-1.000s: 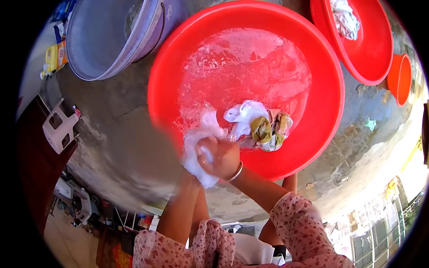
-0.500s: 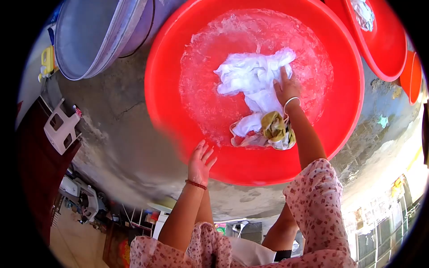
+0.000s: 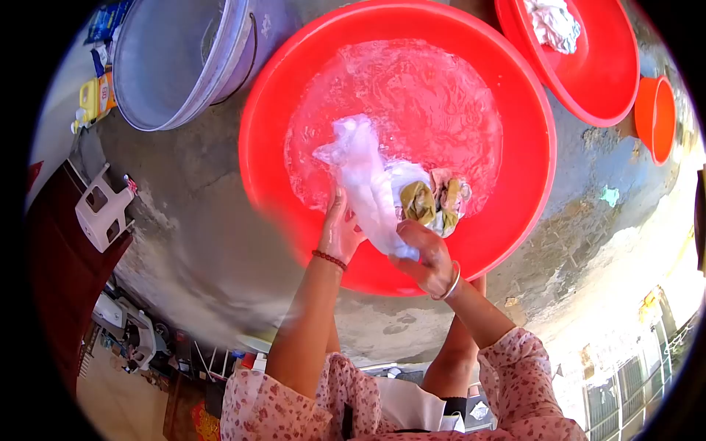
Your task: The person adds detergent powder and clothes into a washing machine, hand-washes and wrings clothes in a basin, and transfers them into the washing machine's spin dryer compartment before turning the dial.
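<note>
A wet white cloth [image 3: 365,184] stretches lengthwise over the near part of a large red basin [image 3: 526,184] of water. My right hand [image 3: 428,257] pinches the cloth's near end between thumb and fingers, by the basin's near rim. Against the cloth's left side, my left hand [image 3: 340,224] holds it with the thumb up; some of its fingers are hidden behind the fabric. Just right of the cloth lies a bunched olive and white piece of laundry [image 3: 418,202], partly in the water.
A purple bucket [image 3: 243,66] stands at the upper left, with a yellow bottle [image 3: 90,101] beside it. Another red basin [image 3: 599,81] holds a white cloth [image 3: 553,26] at the upper right, near an orange bucket [image 3: 654,117]. A white stool [image 3: 105,208] is at left.
My right hand has come back toward me and taken the white cloth's near end. My left hand has moved up to the cloth, which has shifted left and toward me.
</note>
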Demonstrator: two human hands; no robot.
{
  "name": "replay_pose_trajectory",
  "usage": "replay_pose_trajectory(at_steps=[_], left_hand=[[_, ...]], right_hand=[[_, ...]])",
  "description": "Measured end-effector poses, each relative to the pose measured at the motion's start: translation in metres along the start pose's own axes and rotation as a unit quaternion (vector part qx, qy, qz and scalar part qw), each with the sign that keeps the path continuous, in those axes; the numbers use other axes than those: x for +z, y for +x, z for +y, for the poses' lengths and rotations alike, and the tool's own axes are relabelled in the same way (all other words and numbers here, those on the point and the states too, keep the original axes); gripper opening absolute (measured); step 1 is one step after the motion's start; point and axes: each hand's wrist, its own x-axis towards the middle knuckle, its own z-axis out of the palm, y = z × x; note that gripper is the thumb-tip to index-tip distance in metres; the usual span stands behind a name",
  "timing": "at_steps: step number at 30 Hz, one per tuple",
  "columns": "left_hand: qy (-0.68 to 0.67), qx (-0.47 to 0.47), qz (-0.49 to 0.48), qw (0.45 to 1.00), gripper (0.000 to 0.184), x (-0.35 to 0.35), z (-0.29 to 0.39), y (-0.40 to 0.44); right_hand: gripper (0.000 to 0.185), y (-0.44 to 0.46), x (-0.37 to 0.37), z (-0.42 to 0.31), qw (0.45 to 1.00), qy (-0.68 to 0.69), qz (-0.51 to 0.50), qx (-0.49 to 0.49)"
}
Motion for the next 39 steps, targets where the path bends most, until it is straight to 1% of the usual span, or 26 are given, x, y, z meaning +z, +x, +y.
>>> replay_pose_trajectory(at_steps=[1,3,4,5,7,9,10,11,13,16,19,20,22,23,25,26,27,29,30,31,32,33,34,36,37,39], left_hand=[[-0.031,0.035,-0.032,0.998,0.061,0.001,0.001,0.008],[0.068,0.085,-0.023,0.994,0.050,-0.004,-0.004,-0.001],[0.111,0.132,-0.026,0.985,0.046,0.010,-0.001,-0.020],[0.081,0.118,-0.022,0.989,0.046,0.020,0.000,-0.041],[0.016,0.095,-0.016,0.995,0.047,0.029,-0.004,-0.078],[-0.097,-0.023,0.044,0.994,0.051,0.025,-0.018,-0.108],[-0.087,-0.024,0.038,0.995,0.050,0.042,-0.015,-0.130],[-0.094,-0.010,-0.001,0.996,0.049,0.034,-0.028,-0.131],[-0.103,-0.040,-0.064,0.992,0.049,0.059,-0.026,-0.153],[-0.141,-0.094,-0.164,0.972,0.050,0.070,-0.022,-0.160],[0.034,-0.055,-0.109,0.992,0.055,0.067,-0.021,-0.161],[0.094,-0.037,-0.087,0.991,0.059,0.063,-0.021,-0.159],[0.157,-0.002,-0.095,0.983,0.069,0.052,-0.019,-0.140],[0.075,-0.040,-0.130,0.988,0.077,0.054,-0.016,-0.140],[-0.090,-0.124,-0.190,0.970,0.093,0.072,-0.007,-0.155],[-0.072,-0.132,-0.148,0.978,0.102,0.069,-0.012,-0.151],[-0.081,-0.125,-0.233,0.961,0.091,0.072,-0.008,-0.151],[-0.121,-0.071,-0.200,0.970,0.078,0.055,-0.034,-0.129],[-0.112,-0.037,-0.228,0.967,0.064,0.090,-0.018,-0.144],[-0.148,-0.037,-0.215,0.965,0.061,0.069,-0.033,-0.137],[-0.125,-0.048,-0.201,0.970,0.063,0.074,-0.031,-0.146],[-0.103,-0.059,-0.185,0.976,0.066,0.084,-0.025,-0.159],[0.021,0.064,-0.143,0.987,0.068,0.082,-0.033,-0.162],[0.263,0.302,-0.049,0.915,0.073,0.076,-0.055,-0.168],[0.318,0.306,-0.047,0.896,0.052,0.083,-0.053,-0.176],[0.531,0.347,-0.157,0.757,0.049,0.072,-0.056,-0.173]], right_hand=[[0.020,-0.010,0.000,-0.030,0.997,0.045,-0.063,0.002],[0.023,-0.025,0.006,-0.068,0.983,0.146,-0.112,0.015],[0.023,-0.028,0.006,-0.080,0.980,0.173,-0.089,0.040],[0.030,-0.032,0.003,-0.081,0.965,0.209,-0.048,0.154],[0.063,-0.023,0.000,-0.062,0.987,0.048,0.063,0.139],[0.100,-0.023,-0.001,-0.028,0.962,-0.205,0.150,0.096],[0.116,-0.028,0.001,-0.002,0.979,-0.033,0.116,0.166],[0.112,-0.033,0.006,0.008,0.976,0.102,0.108,0.159],[0.099,-0.034,0.009,-0.045,0.921,0.339,0.107,0.161],[0.069,-0.045,0.009,-0.068,0.912,0.348,0.136,0.171],[0.041,-0.055,0.007,-0.087,0.924,0.265,0.220,0.169],[0.029,-0.058,0.008,-0.093,0.945,0.160,0.255,0.127],[0.033,-0.061,0.004,-0.107,0.966,-0.135,0.210,-0.070],[0.036,-0.057,0.002,-0.122,0.941,-0.237,0.160,-0.183],[0.045,-0.067,0.011,-0.133,0.939,-0.243,0.117,-0.212],[0.051,-0.070,0.018,-0.133,0.932,-0.242,0.115,-0.242],[0.053,-0.068,0.021,-0.148,0.939,-0.244,0.080,-0.229],[0.052,-0.072,0.026,-0.149,0.967,-0.133,0.086,-0.200],[0.049,-0.074,0.026,-0.149,0.974,-0.089,0.136,-0.155],[0.047,-0.077,0.025,-0.149,0.976,-0.045,0.185,-0.109],[0.039,-0.082,0.022,-0.154,0.971,0.066,0.221,0.059],[0.033,-0.083,0.018,-0.141,0.937,0.214,0.228,0.155],[0.030,-0.084,0.019,-0.129,0.893,0.310,0.251,0.207],[0.023,-0.085,0.022,-0.098,0.807,0.437,0.282,0.281],[0.023,-0.091,0.025,-0.068,0.777,0.478,0.259,0.319],[0.025,-0.107,0.031,-0.017,0.703,0.553,0.214,0.392]])
